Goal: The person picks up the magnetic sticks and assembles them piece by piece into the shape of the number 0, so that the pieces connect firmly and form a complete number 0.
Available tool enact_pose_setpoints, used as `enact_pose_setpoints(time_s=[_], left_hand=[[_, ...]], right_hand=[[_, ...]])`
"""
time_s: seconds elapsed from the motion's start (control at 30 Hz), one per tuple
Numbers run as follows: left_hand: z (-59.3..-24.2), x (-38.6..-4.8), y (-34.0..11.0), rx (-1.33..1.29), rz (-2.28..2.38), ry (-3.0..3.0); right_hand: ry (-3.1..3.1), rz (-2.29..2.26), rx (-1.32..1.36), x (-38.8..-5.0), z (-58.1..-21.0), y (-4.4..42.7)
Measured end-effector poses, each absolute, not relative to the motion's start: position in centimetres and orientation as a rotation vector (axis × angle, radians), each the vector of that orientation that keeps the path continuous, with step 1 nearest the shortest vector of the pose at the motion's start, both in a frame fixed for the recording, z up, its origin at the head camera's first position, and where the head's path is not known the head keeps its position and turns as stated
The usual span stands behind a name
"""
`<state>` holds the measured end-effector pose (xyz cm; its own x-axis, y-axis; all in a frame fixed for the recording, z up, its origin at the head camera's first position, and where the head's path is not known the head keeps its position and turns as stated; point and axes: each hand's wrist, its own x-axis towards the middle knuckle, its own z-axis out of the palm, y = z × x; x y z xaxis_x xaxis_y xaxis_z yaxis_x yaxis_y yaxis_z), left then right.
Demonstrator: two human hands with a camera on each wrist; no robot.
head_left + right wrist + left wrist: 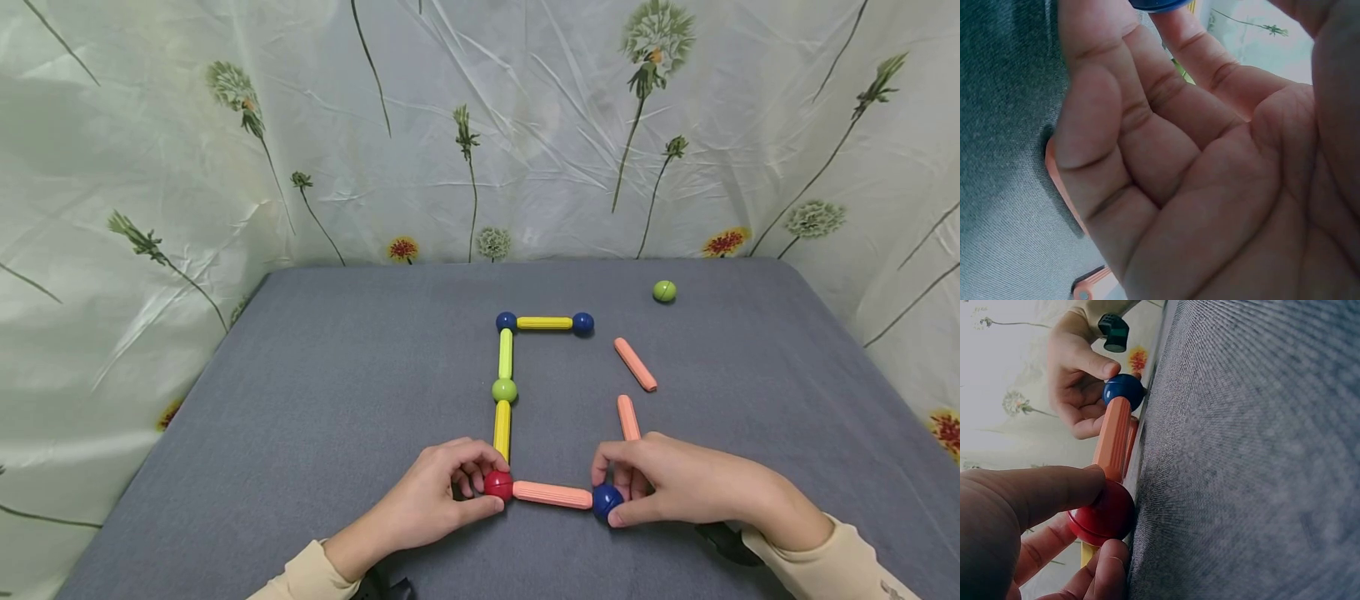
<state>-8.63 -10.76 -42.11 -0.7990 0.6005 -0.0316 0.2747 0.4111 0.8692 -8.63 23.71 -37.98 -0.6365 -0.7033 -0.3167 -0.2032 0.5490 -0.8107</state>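
With thumb and forefinger my left hand (pixel 442 490) pinches a red ball (pixel 498 485) at the near left corner of a chain of rods and balls on the table. From that ball a salmon-pink rod (pixel 552 494) runs right to a blue ball (pixel 607 501), which my right hand (pixel 675 483) pinches between thumb and finger. A yellow rod (pixel 502 429) leads away from the red ball to a green ball (pixel 505 390). Beyond it, a lime rod (pixel 506 354) reaches a blue ball (pixel 507 322), then a yellow rod (pixel 545 323) and another blue ball (pixel 582 324).
One loose pink rod (pixel 635 364) lies right of the chain. A second pink rod (pixel 628 417) is partly hidden behind my right hand. Farther back sits a loose green ball (pixel 664 291). A flowered curtain (pixel 420 167) hangs behind the grey table (pixel 337 375).
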Motion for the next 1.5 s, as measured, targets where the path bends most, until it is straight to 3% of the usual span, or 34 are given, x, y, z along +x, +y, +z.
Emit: enact_pose_setpoints(time_s=[0.7, 1.03, 1.5], left_hand=[[-41.7, -8.6, -10.8, 0.784, 1.278, 2.367], [-39.3, -8.9, -10.5, 0.899, 1.054, 2.516], [-36.9, -10.4, -5.6, 1.388, 0.599, 2.54]], right_hand=[[2.272, -0.991, -0.773, -8.6, -38.1, 24.0], [2.401, -1.054, -0.811, -9.2, -37.6, 25.7], [2.732, -0.933, -0.375, -11.2, -38.5, 27.2]])
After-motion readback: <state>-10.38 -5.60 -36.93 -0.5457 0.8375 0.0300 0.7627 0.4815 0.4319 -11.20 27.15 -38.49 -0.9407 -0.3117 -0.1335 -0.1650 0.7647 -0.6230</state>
